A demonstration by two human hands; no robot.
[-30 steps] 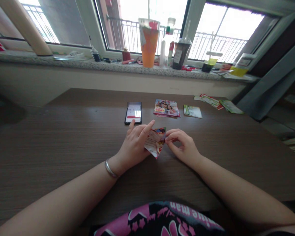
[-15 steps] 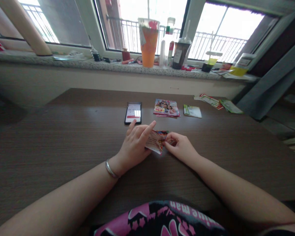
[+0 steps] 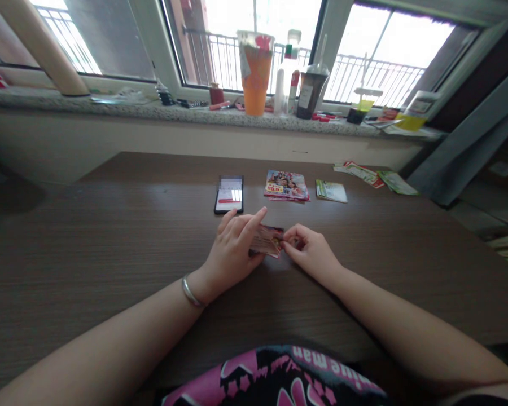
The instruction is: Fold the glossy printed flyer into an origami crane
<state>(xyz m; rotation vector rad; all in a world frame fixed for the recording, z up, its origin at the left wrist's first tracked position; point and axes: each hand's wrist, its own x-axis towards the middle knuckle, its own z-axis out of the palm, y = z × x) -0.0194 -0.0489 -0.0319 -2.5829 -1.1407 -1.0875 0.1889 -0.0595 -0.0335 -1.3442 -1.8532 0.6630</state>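
Observation:
A small folded colour leaflet [image 3: 268,242] lies low over the brown wooden table [image 3: 110,237], held between both hands. My left hand [image 3: 232,254] wears a silver bangle and presses on the leaflet's left part, fingers bent over it with the forefinger stretched out. My right hand [image 3: 313,255] pinches the leaflet's right edge with thumb and fingertips. Just beyond my left hand a black phone [image 3: 229,195] lies flat with its screen lit.
A stack of colour leaflets [image 3: 287,185] and a green one [image 3: 331,191] lie behind the hands; more leaflets [image 3: 375,176] lie at the far right. The stone windowsill [image 3: 110,107] carries an orange cup [image 3: 256,73], a dark drink cup [image 3: 311,90], bottles and small items.
The leaflet stood tilted up and more open a second ago; now it is pressed lower and flatter towards the table. Both hands moved slightly down and closer together.

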